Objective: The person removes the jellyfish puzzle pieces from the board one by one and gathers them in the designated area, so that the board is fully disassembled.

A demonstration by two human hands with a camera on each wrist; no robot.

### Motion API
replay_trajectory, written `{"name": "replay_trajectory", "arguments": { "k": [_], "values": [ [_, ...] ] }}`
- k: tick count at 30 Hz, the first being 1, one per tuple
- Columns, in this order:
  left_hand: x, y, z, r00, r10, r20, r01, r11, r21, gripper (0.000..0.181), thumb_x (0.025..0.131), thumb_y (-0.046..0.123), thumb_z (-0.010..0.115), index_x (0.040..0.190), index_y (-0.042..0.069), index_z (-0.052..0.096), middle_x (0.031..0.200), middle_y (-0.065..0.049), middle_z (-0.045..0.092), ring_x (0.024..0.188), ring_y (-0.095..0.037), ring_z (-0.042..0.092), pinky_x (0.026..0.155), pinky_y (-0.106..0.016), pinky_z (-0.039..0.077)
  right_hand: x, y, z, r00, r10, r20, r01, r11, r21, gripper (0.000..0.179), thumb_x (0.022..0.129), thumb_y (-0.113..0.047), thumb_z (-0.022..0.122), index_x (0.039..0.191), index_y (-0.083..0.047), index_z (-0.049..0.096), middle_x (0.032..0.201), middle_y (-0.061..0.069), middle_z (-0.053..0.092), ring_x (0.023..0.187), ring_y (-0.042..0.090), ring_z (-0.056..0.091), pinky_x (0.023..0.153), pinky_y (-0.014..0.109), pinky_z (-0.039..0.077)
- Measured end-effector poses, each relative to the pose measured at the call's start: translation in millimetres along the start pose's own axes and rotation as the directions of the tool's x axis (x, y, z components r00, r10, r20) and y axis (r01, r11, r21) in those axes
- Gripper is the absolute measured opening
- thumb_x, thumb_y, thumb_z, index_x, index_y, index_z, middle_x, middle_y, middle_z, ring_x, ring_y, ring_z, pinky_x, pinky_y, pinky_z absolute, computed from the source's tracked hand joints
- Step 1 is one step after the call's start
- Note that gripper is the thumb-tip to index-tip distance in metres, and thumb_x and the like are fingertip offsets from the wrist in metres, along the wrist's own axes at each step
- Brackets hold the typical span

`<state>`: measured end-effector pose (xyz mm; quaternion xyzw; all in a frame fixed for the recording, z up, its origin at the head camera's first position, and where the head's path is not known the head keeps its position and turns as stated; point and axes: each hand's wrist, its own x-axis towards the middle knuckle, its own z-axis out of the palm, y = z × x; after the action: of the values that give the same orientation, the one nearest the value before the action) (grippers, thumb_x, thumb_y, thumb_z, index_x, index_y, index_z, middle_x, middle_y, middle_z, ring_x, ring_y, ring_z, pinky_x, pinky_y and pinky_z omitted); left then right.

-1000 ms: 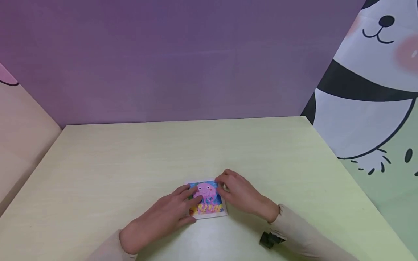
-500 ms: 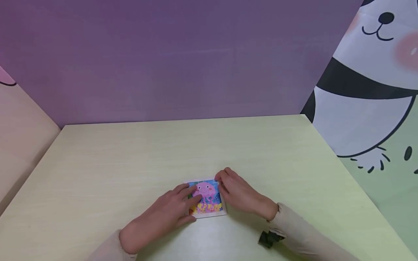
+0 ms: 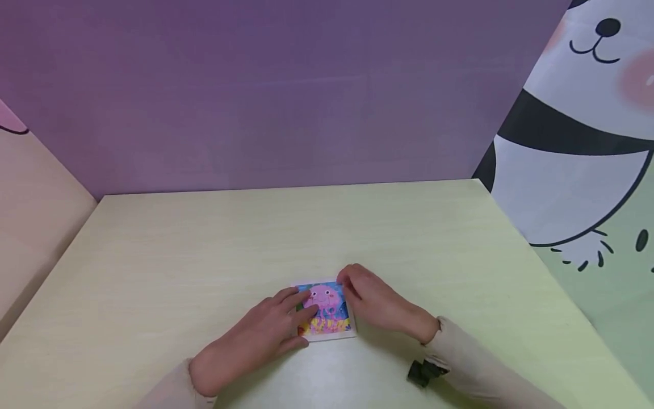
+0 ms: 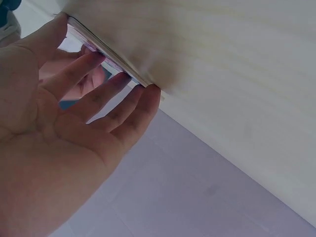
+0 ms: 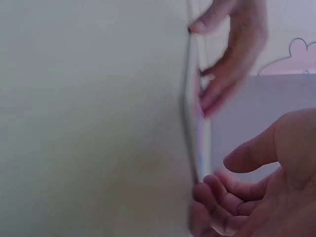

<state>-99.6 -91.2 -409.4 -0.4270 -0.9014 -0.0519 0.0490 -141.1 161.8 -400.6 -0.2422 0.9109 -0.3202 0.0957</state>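
A small square picture board (image 3: 332,326) with a white border and a pink octopus-like creature on blue lies on the table. My left hand (image 3: 258,332) rests on its left part, fingers spread over the picture and thumb at the near edge. In the left wrist view the thumb and little finger of the left hand (image 4: 69,131) reach opposite ends of one side of the board (image 4: 106,53). My right hand (image 3: 380,304) is at the far right corner. Seen from the right wrist, its fingers (image 5: 210,197) curl at the board's corner, with the thumb apart from them.
The pale wooden table (image 3: 214,244) extends around the board, up to a purple wall (image 3: 286,102). A printed panda (image 3: 572,187) covers the right wall. Under the right sleeve (image 3: 475,360) hangs a black device (image 3: 426,373).
The right hand's fingers shift slightly at the board's far right corner. The left hand and the board stay in place, while the head view drifts a little.
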Motion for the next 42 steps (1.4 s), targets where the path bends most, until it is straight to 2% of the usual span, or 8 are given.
{"name": "replay_trajectory", "arguments": {
  "k": [3, 8, 13, 17, 24, 33, 38, 42],
  "values": [
    [0.1, 0.0, -0.3, 1.0, -0.008, 0.007, 0.008, 1.0, 0.003, 0.052, 0.089, 0.043, 0.073, 0.132, 0.014, 0.065, 0.14, -0.013, 0.057, 0.128, -0.032, 0.052, 0.094, -0.039, 0.052, -0.5, 2, -9, 1.0, 0.011, -0.004, -0.011, 1.0, -0.004, 0.019, 0.101, -0.005, 0.053, 0.118, 0.0, 0.06, 0.098, 0.001, 0.058, 0.086, 0.015, 0.051, 0.075, 0.028, 0.049],
    [-0.5, 0.6, -1.0, 1.0, -0.004, 0.001, 0.004, 1.0, 0.006, 0.052, 0.088, 0.043, 0.074, 0.131, 0.014, 0.065, 0.139, -0.012, 0.057, 0.128, -0.031, 0.052, 0.093, -0.039, 0.052, -1.4, 7, -14, 0.997, -0.057, 0.049, 0.058, 0.998, -0.011, 0.019, 0.1, -0.004, 0.054, 0.116, 0.0, 0.065, 0.093, -0.001, 0.06, 0.084, 0.014, 0.052, 0.074, 0.026, 0.049],
    [-1.2, 0.6, -1.8, 1.0, -0.009, 0.005, 0.009, 1.0, -0.004, 0.051, 0.089, 0.042, 0.073, 0.132, 0.015, 0.065, 0.14, -0.012, 0.057, 0.129, -0.031, 0.051, 0.095, -0.039, 0.051, 0.3, 8, -10, 0.997, -0.073, 0.019, 0.073, 0.997, -0.016, 0.017, 0.099, -0.003, 0.056, 0.112, -0.001, 0.067, 0.091, -0.002, 0.061, 0.083, 0.013, 0.053, 0.073, 0.026, 0.049],
    [-0.8, 0.0, -4.3, 0.999, -0.019, 0.03, 0.019, 1.0, -0.006, 0.053, 0.09, 0.043, 0.072, 0.134, 0.015, 0.063, 0.141, -0.012, 0.056, 0.13, -0.032, 0.051, 0.095, -0.041, 0.051, 1.9, 6, -8, 0.999, -0.039, 0.021, 0.039, 0.999, 0.011, 0.02, 0.099, -0.004, 0.056, 0.115, 0.001, 0.068, 0.095, 0.001, 0.066, 0.08, 0.013, 0.055, 0.07, 0.025, 0.05],
    [1.2, 0.0, -5.5, 0.999, -0.015, 0.031, 0.015, 1.0, 0.01, 0.054, 0.09, 0.043, 0.072, 0.135, 0.014, 0.063, 0.141, -0.013, 0.056, 0.13, -0.033, 0.052, 0.091, -0.04, 0.053, 1.1, 0, -2, 0.995, 0.045, 0.084, -0.052, 0.995, 0.081, 0.023, 0.1, -0.004, 0.049, 0.121, 0.002, 0.058, 0.066, -0.003, 0.049, 0.052, 0.008, 0.039, 0.049, 0.021, 0.032],
    [-0.5, 2.0, -5.0, 0.999, -0.031, 0.012, 0.031, 1.0, -0.002, 0.052, 0.088, 0.041, 0.075, 0.131, 0.014, 0.065, 0.139, -0.012, 0.057, 0.129, -0.032, 0.052, 0.088, -0.04, 0.054, -1.6, 0, 2, 0.995, 0.054, 0.086, -0.062, 0.993, 0.1, 0.015, 0.102, -0.004, 0.047, 0.115, -0.001, 0.052, 0.066, -0.003, 0.044, 0.052, 0.008, 0.037, 0.051, 0.021, 0.032],
    [0.2, 1.0, -4.3, 1.0, -0.02, 0.005, 0.02, 1.0, -0.001, 0.052, 0.088, 0.042, 0.074, 0.131, 0.015, 0.065, 0.139, -0.012, 0.057, 0.128, -0.032, 0.052, 0.086, -0.04, 0.054, -2.9, -1, -1, 0.989, 0.026, 0.143, -0.048, 0.988, 0.15, 0.016, 0.103, -0.006, 0.045, 0.115, -0.001, 0.054, 0.07, -0.002, 0.049, 0.056, 0.009, 0.04, 0.054, 0.022, 0.034],
    [0.7, 1.4, -3.2, 1.0, -0.026, 0.013, 0.026, 1.0, -0.017, 0.052, 0.088, 0.042, 0.074, 0.132, 0.015, 0.065, 0.14, -0.012, 0.057, 0.128, -0.032, 0.052, 0.087, -0.041, 0.053, -4.4, 0, -6, 0.991, 0.015, 0.135, -0.034, 0.99, 0.14, 0.021, 0.102, -0.006, 0.045, 0.12, 0.0, 0.055, 0.072, -0.001, 0.055, 0.058, 0.01, 0.047, 0.06, 0.025, 0.038]
  ]
}}
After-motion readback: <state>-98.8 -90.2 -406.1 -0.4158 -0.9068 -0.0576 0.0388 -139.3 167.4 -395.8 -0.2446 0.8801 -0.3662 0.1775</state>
